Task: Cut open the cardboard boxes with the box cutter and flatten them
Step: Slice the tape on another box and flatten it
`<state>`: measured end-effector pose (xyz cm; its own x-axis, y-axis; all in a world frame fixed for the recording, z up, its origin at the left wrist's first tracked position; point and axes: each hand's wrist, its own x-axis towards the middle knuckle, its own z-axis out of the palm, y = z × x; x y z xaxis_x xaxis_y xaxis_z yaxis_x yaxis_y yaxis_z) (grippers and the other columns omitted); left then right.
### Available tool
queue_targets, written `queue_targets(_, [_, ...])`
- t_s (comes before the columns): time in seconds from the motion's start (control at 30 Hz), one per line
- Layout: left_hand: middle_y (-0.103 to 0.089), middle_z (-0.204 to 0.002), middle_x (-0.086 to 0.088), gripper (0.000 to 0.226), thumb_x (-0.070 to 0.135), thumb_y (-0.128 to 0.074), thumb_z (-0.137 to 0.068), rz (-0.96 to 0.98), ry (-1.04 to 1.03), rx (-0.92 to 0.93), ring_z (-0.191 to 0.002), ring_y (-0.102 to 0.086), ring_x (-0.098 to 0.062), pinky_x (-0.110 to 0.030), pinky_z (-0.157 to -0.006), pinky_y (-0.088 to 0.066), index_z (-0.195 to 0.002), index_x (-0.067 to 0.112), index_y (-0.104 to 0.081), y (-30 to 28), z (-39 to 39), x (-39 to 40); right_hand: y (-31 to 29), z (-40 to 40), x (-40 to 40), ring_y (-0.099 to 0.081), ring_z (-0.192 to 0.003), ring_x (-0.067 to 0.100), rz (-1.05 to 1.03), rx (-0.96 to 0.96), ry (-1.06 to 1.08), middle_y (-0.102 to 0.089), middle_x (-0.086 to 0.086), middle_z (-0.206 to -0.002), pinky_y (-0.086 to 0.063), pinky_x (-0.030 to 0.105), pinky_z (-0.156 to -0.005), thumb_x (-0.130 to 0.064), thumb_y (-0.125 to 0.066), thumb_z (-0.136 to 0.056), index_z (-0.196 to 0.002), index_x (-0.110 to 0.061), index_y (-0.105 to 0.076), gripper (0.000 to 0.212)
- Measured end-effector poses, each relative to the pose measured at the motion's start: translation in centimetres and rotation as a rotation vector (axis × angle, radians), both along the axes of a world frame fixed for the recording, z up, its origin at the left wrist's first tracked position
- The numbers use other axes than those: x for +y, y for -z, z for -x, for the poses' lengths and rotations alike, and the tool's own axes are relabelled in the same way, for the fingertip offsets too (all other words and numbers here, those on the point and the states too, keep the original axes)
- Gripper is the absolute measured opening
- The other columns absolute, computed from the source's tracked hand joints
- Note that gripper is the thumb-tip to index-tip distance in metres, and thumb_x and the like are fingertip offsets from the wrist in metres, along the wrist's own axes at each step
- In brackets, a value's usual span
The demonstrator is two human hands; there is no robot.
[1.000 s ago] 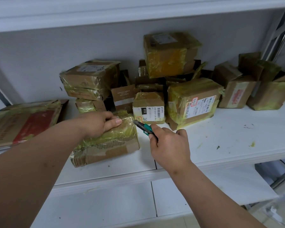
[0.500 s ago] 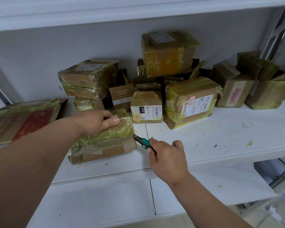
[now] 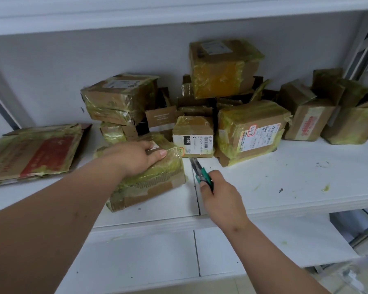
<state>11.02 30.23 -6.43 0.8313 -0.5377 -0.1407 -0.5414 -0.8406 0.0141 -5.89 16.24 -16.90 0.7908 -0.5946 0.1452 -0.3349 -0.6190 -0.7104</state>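
Observation:
A flat cardboard box (image 3: 149, 187) wrapped in yellowish tape lies on the white shelf (image 3: 285, 187), near its front. My left hand (image 3: 136, 155) rests on the box's top, fingers wrapped over the far edge and thumb along the right side. My right hand (image 3: 219, 196) grips a green box cutter (image 3: 200, 172) just right of the box. Its blade points up and away, close to the box's right end but apart from it.
Several taped cardboard boxes (image 3: 251, 130) are piled along the back wall, one (image 3: 223, 66) stacked on top. A flattened box with a red print (image 3: 34, 153) lies at the left. Tape scraps dot the shelf at the right. A lower shelf (image 3: 263, 247) juts out below.
My right hand dipped the cutter down to the box's right side, then lifted it so the blade points up and away. My left hand stayed on the box.

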Motion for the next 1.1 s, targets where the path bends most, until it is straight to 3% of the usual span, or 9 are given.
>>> queue_targets(0.1, [-0.029,-0.159,0.001,0.081,0.084,-0.026,-0.083,-0.046,0.020,0.015,-0.142,-0.033,-0.028,-0.039,-0.109,-0.036,-0.151,0.040,-0.027,0.1,-0.4,-1.0,-0.3,-1.4,1.0,-0.068,-0.062,0.028,-0.262,0.045,-0.032,-0.069,0.006,-0.084,-0.058,0.043,-0.066,-0.028,-0.047,-0.095,-0.096,-0.017,-0.051,0.011])
queue_targets(0.23, [-0.010,-0.162,0.015,0.105,0.084,-0.058,-0.067,-0.122,0.198,0.306,-0.148,-0.019,-0.019,-0.037,-0.118,-0.023,-0.150,0.053,-0.003,-0.4,-2.5,1.8,-0.4,-1.6,1.3,-0.061,-0.043,0.017,-0.598,0.026,-0.016,-0.071,0.009,-0.082,-0.054,0.031,-0.052,-0.017,-0.046,-0.098,-0.102,-0.015,-0.054,0.009])
queue_targets(0.33, [0.001,-0.162,0.018,0.116,0.101,-0.033,-0.048,-0.148,0.243,0.237,-0.150,-0.002,-0.016,-0.039,-0.121,-0.009,-0.149,0.054,0.000,0.8,-2.9,3.8,-0.2,-2.1,1.8,-0.060,-0.042,0.017,-0.651,-0.041,-0.009,-0.068,0.008,-0.077,-0.057,0.035,-0.054,-0.017,-0.046,-0.099,-0.109,-0.018,-0.053,0.012])
queue_targets(0.43, [-0.001,-0.164,0.012,0.104,0.089,-0.031,-0.059,0.051,0.197,0.246,-0.150,-0.002,-0.013,-0.039,-0.122,-0.006,-0.152,0.047,-0.010,2.5,-2.3,4.0,-0.1,-2.3,2.3,-0.058,-0.042,0.017,-0.741,-0.173,0.079,-0.066,0.010,-0.077,-0.052,0.029,-0.049,-0.018,-0.046,-0.100,-0.126,-0.034,-0.047,0.030])
queue_targets(0.5, [-0.004,-0.164,0.012,0.098,0.085,-0.031,-0.064,0.078,0.187,0.226,-0.150,-0.005,-0.013,-0.043,-0.122,-0.009,-0.152,0.046,-0.013,2.8,-2.1,3.9,-0.3,-2.2,2.5,-0.057,-0.042,0.018,-0.806,-0.196,0.097,-0.066,0.011,-0.076,-0.049,0.025,-0.046,-0.016,-0.045,-0.100,-0.132,-0.035,-0.047,0.037])
queue_targets(0.77, [-0.001,-0.164,0.012,0.088,0.075,-0.031,-0.074,0.046,0.182,0.200,-0.150,0.002,-0.011,-0.046,-0.122,-0.005,-0.153,0.044,-0.010,3.3,-1.6,3.8,-0.4,-2.7,3.5,-0.058,-0.044,0.024,-0.992,-0.183,0.109,-0.065,0.013,-0.068,-0.052,0.028,-0.047,-0.010,-0.045,-0.099,-0.117,-0.031,-0.050,0.028])
queue_targets(0.9, [-0.002,-0.164,0.012,0.089,0.085,-0.032,-0.077,0.055,0.182,0.202,-0.150,0.002,-0.010,-0.047,-0.122,-0.004,-0.153,0.044,-0.010,3.4,-1.7,3.9,-0.4,-3.0,3.8,-0.058,-0.046,0.025,-1.001,-0.189,0.101,-0.064,0.015,-0.069,-0.055,0.030,-0.048,-0.007,-0.045,-0.098,-0.114,-0.030,-0.052,0.029])
queue_targets(0.97, [-0.001,-0.163,0.013,0.091,0.080,-0.029,-0.071,0.048,0.176,0.198,-0.150,0.003,-0.010,-0.047,-0.122,-0.003,-0.153,0.044,-0.010,3.5,-1.7,3.9,-0.7,-3.2,4.0,-0.055,-0.048,0.026,-1.025,-0.220,0.097,-0.060,0.017,-0.068,-0.051,0.027,-0.044,-0.004,-0.044,-0.098,-0.109,-0.025,-0.056,0.027])
queue_targets(1.1, [0.000,-0.164,0.012,0.084,0.080,-0.030,-0.080,0.048,0.179,0.158,-0.150,0.003,-0.011,-0.048,-0.121,-0.001,-0.153,0.044,-0.008,4.0,-2.0,3.8,-0.7,-3.8,4.7,-0.053,-0.047,0.024,-1.093,-0.303,0.111,-0.055,0.016,-0.065,-0.053,0.031,-0.046,0.000,-0.044,-0.095,-0.098,-0.012,-0.062,0.022])
